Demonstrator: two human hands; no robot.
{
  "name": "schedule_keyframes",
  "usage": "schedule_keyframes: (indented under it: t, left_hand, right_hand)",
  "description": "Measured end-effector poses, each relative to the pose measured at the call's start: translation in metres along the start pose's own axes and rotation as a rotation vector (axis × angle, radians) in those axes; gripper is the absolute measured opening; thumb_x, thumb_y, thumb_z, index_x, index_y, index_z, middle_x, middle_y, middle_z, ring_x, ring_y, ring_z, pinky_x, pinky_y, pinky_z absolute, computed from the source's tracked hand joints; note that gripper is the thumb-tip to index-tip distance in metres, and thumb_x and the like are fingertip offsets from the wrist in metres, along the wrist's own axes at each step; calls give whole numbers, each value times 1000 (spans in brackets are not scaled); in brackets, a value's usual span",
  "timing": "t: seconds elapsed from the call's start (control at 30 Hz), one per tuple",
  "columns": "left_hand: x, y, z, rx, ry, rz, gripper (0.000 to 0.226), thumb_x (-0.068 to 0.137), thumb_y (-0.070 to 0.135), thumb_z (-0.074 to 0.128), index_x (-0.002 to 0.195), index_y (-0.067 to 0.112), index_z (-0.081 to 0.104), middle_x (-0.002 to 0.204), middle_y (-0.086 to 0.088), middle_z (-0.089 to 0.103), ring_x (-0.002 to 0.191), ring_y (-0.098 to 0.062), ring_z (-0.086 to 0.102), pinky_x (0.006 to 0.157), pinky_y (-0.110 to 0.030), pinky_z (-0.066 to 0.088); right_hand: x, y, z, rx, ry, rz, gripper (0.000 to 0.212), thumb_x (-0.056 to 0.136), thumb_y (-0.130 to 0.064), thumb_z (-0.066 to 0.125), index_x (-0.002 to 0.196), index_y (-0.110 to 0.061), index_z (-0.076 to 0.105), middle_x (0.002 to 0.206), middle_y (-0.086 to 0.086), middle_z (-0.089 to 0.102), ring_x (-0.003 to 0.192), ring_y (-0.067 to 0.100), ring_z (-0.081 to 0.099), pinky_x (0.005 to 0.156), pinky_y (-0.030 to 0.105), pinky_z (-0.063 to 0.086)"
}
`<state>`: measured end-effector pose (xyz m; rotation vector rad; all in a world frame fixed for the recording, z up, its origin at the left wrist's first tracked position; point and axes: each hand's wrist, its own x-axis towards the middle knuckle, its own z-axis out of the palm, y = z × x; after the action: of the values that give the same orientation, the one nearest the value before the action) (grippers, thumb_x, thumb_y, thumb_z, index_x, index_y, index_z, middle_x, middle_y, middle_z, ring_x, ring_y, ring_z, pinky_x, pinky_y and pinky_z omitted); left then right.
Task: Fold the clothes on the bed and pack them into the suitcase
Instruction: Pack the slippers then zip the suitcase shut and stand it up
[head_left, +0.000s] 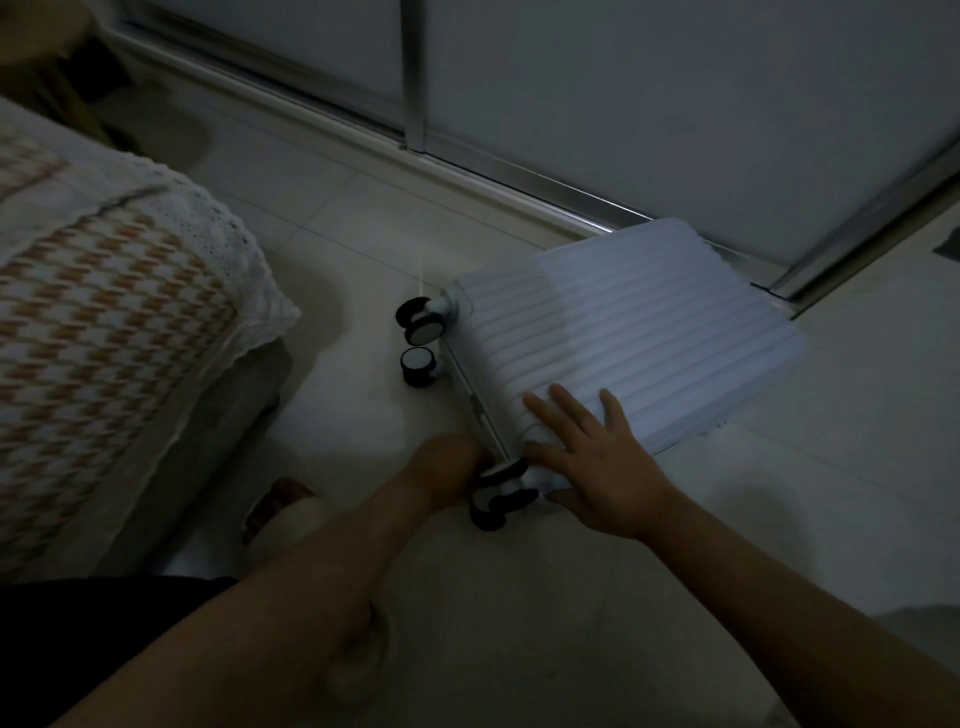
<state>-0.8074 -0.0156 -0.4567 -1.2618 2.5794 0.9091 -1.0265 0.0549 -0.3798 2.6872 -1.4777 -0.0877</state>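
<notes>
no text, brand or number can be read here. the ribbed white suitcase (623, 332) shows no legible label, and the bed cover (104, 312) carries only a houndstooth pattern. the view is dim and blurred.

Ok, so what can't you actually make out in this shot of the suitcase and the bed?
Fingers of the left hand: head view, hidden behind the hand itself and the near wheel; grip unclear.
Inside of the suitcase: head view, shell closed under the flat right hand.
What lies on the bed: head view, only a corner shows, rest cut by the left edge.
</notes>
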Motion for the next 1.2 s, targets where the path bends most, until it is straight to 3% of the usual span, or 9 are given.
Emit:
schedule_keyframes:
  t: [0.13,0.23,0.4,0.5,0.6,0.77,0.93,1.07,1.2]
  left_hand:
    - [-26,43,52,-581,-28,-50,43,88,20,67,126,3,58,119,-8,62,109,-26,59,89,-27,45]
    - [-27,58,84,-920,14,-268,29,85,19,70,112,11,63,105,-11,69,96,-32,66,83,-51,55]
    - [-26,93,77,-1211,35,-429,10,91,15,65,85,7,66,81,-8,70,69,-18,66,62,-32,56]
    - [-28,90,79,-1216,-26,-480,15,90,26,66,87,11,68,90,-5,73,78,-20,66,69,-32,51]
    - [-31,90,80,-1246,-11,-518,26,89,26,69,109,11,65,106,-8,70,90,-24,66,77,-37,55]
    - [-34,96,68,-1215,-192,-570,34,94,30,61,123,12,58,107,-5,68,88,-19,66,80,-36,56]
    - [-31,47,4,-479,-479,-457,30,96,16,55,124,6,57,113,-9,62,95,-24,64,70,-29,53]
    - [-19,31,-72,81,-29,-333,24,97,17,45,95,1,63,102,-15,63,94,-29,60,75,-34,46]
    - [-11,78,-99,-75,541,-48,13,89,14,53,79,6,54,77,-6,52,73,-23,49,61,-31,39]
  right_hand:
    - [-8,-1,9,52,67,76,71,78,-51,70,137,-23,43,162,6,13,149,25,11,108,64,21]
    - [-22,-7,18,170,240,280,84,77,-59,71,140,-12,42,157,18,22,146,32,20,112,53,23]
    - [-72,-26,42,209,458,367,24,78,-26,66,81,-3,62,81,14,56,76,30,54,68,39,44]
    - [-78,-39,42,275,-52,490,36,82,-43,53,67,-13,62,66,8,60,64,29,61,56,31,47]
    - [-63,-55,46,740,-535,687,52,87,-52,60,127,-18,59,120,2,63,112,22,58,90,28,46]
    - [-48,-61,63,641,-467,660,29,100,-28,47,120,-13,62,124,9,62,112,27,58,90,31,43]
    - [-45,-54,59,461,-449,574,34,102,-29,38,118,-11,62,121,13,63,108,32,58,85,34,45]
    - [-43,-55,55,374,-414,549,38,102,-32,34,112,-10,64,117,10,65,106,30,59,83,32,43]
    - [-48,-55,50,300,-399,489,40,103,-31,32,115,-13,65,116,10,65,105,31,61,83,33,45]
